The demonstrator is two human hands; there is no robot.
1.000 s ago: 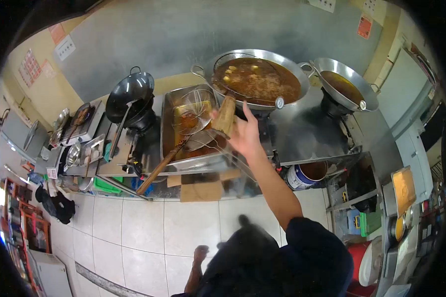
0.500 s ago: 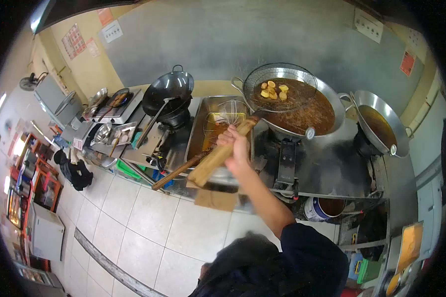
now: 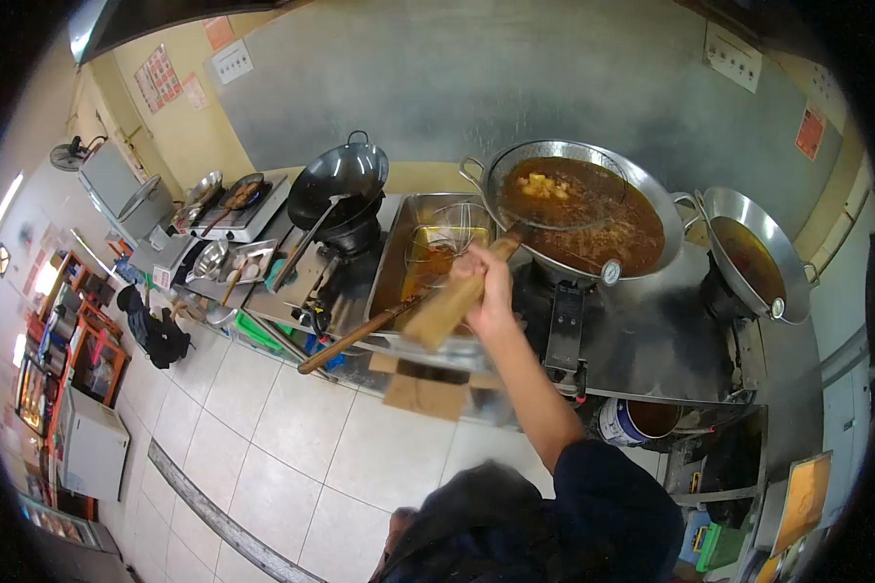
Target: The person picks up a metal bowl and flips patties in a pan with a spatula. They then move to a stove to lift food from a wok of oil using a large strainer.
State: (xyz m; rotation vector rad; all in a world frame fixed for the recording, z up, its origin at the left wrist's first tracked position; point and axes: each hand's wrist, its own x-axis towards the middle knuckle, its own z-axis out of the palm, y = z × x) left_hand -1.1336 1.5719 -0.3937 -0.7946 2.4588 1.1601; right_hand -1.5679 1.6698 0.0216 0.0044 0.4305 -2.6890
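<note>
My right hand point(image 3: 486, 285) is closed around the thick wooden handle point(image 3: 444, 309) of a wire strainer. The round mesh of this strainer point(image 3: 593, 225) lies low in the dark oil of the large wok point(image 3: 666, 194), with yellow food pieces point(image 3: 544, 187) at the surface on its left side. A small patch of skin, seemingly my left hand point(image 3: 400, 525), shows beside my dark clothing; its fingers cannot be made out. A second strainer point(image 3: 452, 236) rests in the metal tray point(image 3: 386, 255), its wooden handle point(image 3: 360, 340) sticking out over the counter edge.
Left of the tray stands a black wok point(image 3: 338, 180) with a ladle. A smaller oil wok point(image 3: 749, 243) is at the right. Further left are a stove point(image 3: 243, 223) with pans and another person point(image 3: 154, 325). A bucket point(image 3: 632, 420) sits under the counter.
The strainer mesh has gone down into the oil, and the food pieces now sit lower and partly sunk. My right hand has shifted slightly right with the handle.
</note>
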